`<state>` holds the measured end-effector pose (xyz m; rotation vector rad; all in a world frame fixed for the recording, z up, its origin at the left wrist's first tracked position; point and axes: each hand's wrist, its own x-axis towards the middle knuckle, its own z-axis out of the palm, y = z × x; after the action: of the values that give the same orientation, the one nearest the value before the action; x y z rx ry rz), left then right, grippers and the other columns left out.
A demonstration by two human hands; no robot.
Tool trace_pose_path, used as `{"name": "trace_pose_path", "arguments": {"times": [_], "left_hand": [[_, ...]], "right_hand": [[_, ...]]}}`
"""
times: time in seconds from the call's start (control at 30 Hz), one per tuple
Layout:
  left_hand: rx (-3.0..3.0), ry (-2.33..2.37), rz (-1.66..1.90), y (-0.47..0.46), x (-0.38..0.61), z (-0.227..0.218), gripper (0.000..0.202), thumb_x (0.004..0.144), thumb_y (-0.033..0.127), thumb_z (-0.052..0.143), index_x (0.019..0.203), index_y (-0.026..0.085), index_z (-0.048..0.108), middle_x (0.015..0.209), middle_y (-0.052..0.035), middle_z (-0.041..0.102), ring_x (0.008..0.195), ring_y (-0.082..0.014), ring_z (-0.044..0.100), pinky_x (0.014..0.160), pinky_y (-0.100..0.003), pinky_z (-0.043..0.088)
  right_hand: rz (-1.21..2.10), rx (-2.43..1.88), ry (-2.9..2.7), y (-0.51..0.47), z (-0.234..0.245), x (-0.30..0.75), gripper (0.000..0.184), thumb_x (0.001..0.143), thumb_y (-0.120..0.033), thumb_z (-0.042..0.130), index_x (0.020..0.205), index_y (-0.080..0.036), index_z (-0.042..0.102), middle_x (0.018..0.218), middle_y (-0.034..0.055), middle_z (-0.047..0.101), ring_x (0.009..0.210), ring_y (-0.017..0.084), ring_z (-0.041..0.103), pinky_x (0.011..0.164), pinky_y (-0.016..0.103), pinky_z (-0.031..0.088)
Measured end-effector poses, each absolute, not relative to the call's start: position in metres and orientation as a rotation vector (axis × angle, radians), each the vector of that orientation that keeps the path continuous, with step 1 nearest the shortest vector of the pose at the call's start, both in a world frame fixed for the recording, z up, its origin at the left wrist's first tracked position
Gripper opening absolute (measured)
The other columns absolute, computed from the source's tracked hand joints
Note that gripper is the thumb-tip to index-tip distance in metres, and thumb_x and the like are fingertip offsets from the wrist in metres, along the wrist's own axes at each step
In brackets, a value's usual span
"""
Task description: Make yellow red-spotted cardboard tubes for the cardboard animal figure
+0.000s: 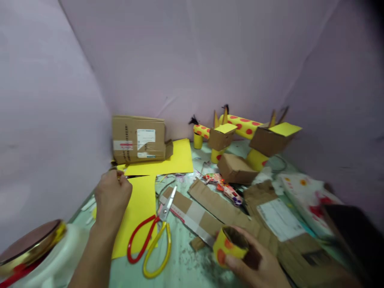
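my right hand [255, 266] sits at the bottom of the view, fingers and thumb wrapped round a short yellow tube [231, 243] with red dots, its open end tilted up and away from me. the tube is held just over the pale green table [186, 268], close to the near end of a taped cardboard strip [192, 214]

my left hand [112, 196] reaches forward over the yellow sheet [141, 208], fingers curled together at its far edge. something small shows at the fingertips, but i cannot tell what it is or whether i am pinching it

the scissors [156, 236], with 1 red loop and 1 yellow loop, lie open on the sheet between my 2 hands, blades pointing away. a flattened cardboard box [138, 139] leans against the back wall, on a second yellow paper [180, 158]. to the right stand 2 spotted giraffe models [240, 127] with cardboard heads, and a small closed box [237, 169] lies in front of them. a jar with a gold lid [30, 244] is at my left elbow
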<state>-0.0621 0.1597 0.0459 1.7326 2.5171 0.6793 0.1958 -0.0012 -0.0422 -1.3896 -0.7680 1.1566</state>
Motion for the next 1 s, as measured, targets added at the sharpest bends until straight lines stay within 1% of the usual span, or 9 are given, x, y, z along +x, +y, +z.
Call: {"name": "trace_pose_path", "arguments": {"times": [0.03, 0.1, 0.13, 0.23, 0.37, 0.53, 0.7, 0.83, 1.0], "left_hand": [[1.833, 2.401, 0.743, 0.146, -0.046, 0.044, 0.022, 0.085, 0.020, 0.043, 0.101, 0.014, 0.057, 0.105, -0.0114, 0.063, 0.101, -0.0251, 0.059, 0.092, -0.038, 0.043], [2.015, 2.076, 0.802, 0.115, -0.016, 0.032, 0.019, 0.080, 0.026, 0.052, 0.097, 0.020, 0.056, 0.092, -0.0022, 0.066, 0.087, -0.0177, 0.064, 0.083, -0.027, 0.048], [2.111, 1.789, 0.882, 0.100, -0.003, 0.023, 0.023, 0.077, 0.028, 0.056, 0.099, 0.020, 0.055, 0.088, -0.0018, 0.067, 0.080, -0.0172, 0.065, 0.076, -0.026, 0.051], [2.198, 1.292, 0.929, 0.066, 0.019, -0.006, 0.028, 0.081, 0.024, 0.052, 0.110, 0.022, 0.050, 0.100, -0.0033, 0.066, 0.086, -0.0158, 0.065, 0.074, -0.025, 0.053], [2.207, 1.088, 0.964, 0.056, 0.024, -0.029, 0.020, 0.082, 0.010, 0.050, 0.097, 0.022, 0.055, 0.093, -0.0032, 0.066, 0.084, -0.0143, 0.064, 0.073, -0.023, 0.053], [2.540, 0.641, 0.976, 0.058, 0.024, -0.034, 0.041, 0.075, -0.005, 0.042, 0.110, 0.016, 0.052, 0.095, -0.0112, 0.063, 0.089, -0.0197, 0.059, 0.076, -0.032, 0.053], [2.603, 0.631, 0.863, 0.053, 0.026, -0.032, 0.044, 0.074, -0.005, 0.039, 0.112, 0.016, 0.050, 0.117, -0.0165, 0.053, 0.110, -0.0240, 0.051, 0.089, -0.037, 0.049], [2.395, 0.904, 0.806, 0.053, 0.023, -0.035, 0.037, 0.078, 0.004, 0.047, 0.112, 0.019, 0.044, 0.121, -0.0146, 0.049, 0.116, -0.0229, 0.047, 0.095, -0.037, 0.044], [2.298, 0.954, 0.673, 0.060, 0.030, -0.036, 0.065, 0.075, 0.019, 0.060, 0.131, 0.019, 0.028, 0.128, -0.0136, 0.047, 0.119, -0.0262, 0.043, 0.100, -0.044, 0.036]], "right_hand": [[1.230, -1.297, -0.680, 0.002, -0.035, 0.197, 0.050, 0.056, -0.042, 0.078, 0.098, -0.017, 0.068, 0.094, 0.0114, 0.073, 0.084, 0.028, 0.068, 0.074, 0.036, 0.053], [1.328, -1.156, -0.565, 0.007, -0.021, 0.200, 0.051, 0.059, -0.041, 0.078, 0.103, -0.018, 0.065, 0.091, 0.0099, 0.072, 0.081, 0.026, 0.068, 0.072, 0.037, 0.053], [1.357, -1.114, -0.553, 0.010, -0.015, 0.203, 0.052, 0.060, -0.041, 0.078, 0.105, -0.019, 0.065, 0.091, 0.0090, 0.072, 0.081, 0.026, 0.067, 0.072, 0.037, 0.052], [1.351, -1.061, -0.555, 0.017, 0.000, 0.209, 0.051, 0.059, -0.035, 0.080, 0.106, -0.020, 0.065, 0.099, 0.0082, 0.070, 0.090, 0.025, 0.064, 0.079, 0.035, 0.050], [1.314, -0.987, -0.575, 0.028, -0.001, 0.214, 0.045, 0.061, -0.033, 0.080, 0.101, -0.020, 0.066, 0.099, 0.0079, 0.070, 0.091, 0.024, 0.063, 0.082, 0.034, 0.048], [1.317, -0.961, -0.635, 0.031, -0.019, 0.212, 0.045, 0.065, -0.032, 0.078, 0.107, -0.023, 0.063, 0.106, 0.0075, 0.069, 0.093, 0.021, 0.064, 0.084, 0.032, 0.047], [1.330, -1.071, -0.782, 0.026, -0.026, 0.209, 0.049, 0.063, -0.034, 0.079, 0.107, -0.022, 0.060, 0.107, 0.0095, 0.068, 0.095, 0.025, 0.064, 0.083, 0.037, 0.049], [1.297, -1.161, -0.800, 0.028, -0.030, 0.208, 0.049, 0.063, -0.036, 0.078, 0.106, -0.021, 0.060, 0.106, 0.0089, 0.068, 0.096, 0.026, 0.063, 0.083, 0.038, 0.049], [1.336, -1.074, -0.676, 0.029, -0.038, 0.209, 0.045, 0.067, -0.032, 0.076, 0.108, -0.024, 0.059, 0.106, 0.0065, 0.069, 0.097, 0.024, 0.063, 0.086, 0.036, 0.048]]}}
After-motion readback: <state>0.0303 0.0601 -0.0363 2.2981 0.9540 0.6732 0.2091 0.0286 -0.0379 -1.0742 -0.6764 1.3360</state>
